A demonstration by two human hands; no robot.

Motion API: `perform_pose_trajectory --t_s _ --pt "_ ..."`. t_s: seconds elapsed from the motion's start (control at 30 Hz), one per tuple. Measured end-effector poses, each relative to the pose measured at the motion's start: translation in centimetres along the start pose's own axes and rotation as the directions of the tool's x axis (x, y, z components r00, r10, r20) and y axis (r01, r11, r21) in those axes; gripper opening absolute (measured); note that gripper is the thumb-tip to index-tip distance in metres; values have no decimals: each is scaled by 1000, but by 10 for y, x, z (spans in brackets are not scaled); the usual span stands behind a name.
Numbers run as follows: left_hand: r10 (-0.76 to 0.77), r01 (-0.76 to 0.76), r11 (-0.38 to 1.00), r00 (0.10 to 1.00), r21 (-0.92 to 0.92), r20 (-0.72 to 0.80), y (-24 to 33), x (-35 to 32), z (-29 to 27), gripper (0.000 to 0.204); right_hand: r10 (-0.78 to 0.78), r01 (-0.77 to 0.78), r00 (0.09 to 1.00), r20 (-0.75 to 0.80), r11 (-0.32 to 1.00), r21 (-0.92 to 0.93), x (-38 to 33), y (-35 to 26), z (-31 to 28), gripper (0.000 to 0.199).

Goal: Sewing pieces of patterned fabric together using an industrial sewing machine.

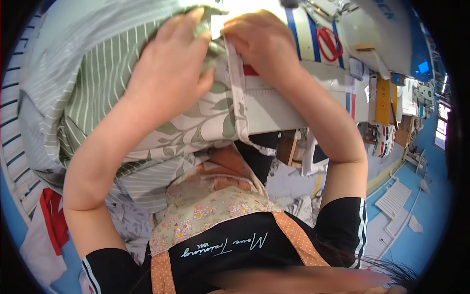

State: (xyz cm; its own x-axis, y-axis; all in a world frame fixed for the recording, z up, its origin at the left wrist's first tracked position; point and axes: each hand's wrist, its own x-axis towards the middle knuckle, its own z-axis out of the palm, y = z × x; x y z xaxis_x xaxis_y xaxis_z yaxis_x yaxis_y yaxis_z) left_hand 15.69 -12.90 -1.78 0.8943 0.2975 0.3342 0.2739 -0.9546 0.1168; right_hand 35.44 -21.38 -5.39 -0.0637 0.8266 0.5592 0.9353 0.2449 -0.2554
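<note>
The green-striped, leaf-printed cloth (196, 122) lies between 9 and 12 o'clock, its pale hem (237, 93) pointing lengthwise from 12 toward 6 o'clock and passing over the near edge of the desk (274, 110), which gives open room toward 2 o'clock. Near 11 o'clock, the left hand (169, 68) rests on the cloth with fingers spread. The right hand (262, 41), past 12, bends its fingers together at the hem, but I cannot tell whether they pinch it.
</note>
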Motion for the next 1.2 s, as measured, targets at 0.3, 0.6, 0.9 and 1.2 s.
perform_pose_trajectory --t_s 0.3,0.6,0.9,1.2 --pt "22 -8 995 989 -98 147 -4 5 -8 41 -37 80 978 -208 976 203 12 -8 -1 13" --pt "43 -20 986 989 -165 140 -6 2 4 49 -2 0 999 -42 999 -37 14 -16 -10 12" --pt "81 -63 991 985 -122 150 -6 2 3 53 32 -33 999 -44 999 -7 14 -16 -12 11" --pt "85 -76 994 989 -74 124 -6 4 4 53 87 -87 996 -7 993 -80 13 -15 -10 11"
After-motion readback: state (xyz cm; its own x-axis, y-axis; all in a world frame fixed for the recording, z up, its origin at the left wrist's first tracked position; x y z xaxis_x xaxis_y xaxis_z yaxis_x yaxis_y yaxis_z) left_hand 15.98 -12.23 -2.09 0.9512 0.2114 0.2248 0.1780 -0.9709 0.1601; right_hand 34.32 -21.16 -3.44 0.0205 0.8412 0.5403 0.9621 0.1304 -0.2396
